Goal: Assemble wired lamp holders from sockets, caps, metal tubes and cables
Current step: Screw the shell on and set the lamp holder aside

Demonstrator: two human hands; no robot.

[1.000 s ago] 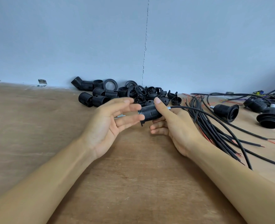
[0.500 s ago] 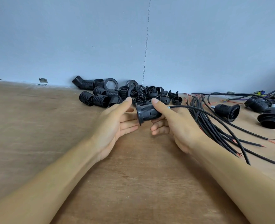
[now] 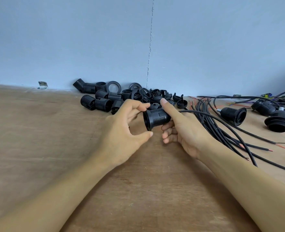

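Our two forearms reach in over the wooden table, and we meet in the middle. The left hand arches round the wide open mouth of the socket, fingers curled over the rim and thumb hooked just under it. The right hand grips the narrow end, thumb laid flat along the ribbed top, fingers curled beneath.

The socket hangs clear above the table between our palms. Its long axis runs left to right, mouth to the left hand, tail to the right. A cable trails away from the tail end on the right. So any twist or push, we judge, works along that line, both hands equally close.

Off right lies a bundle of cables, then two wired holders. At the wall sits the pile of black parts.
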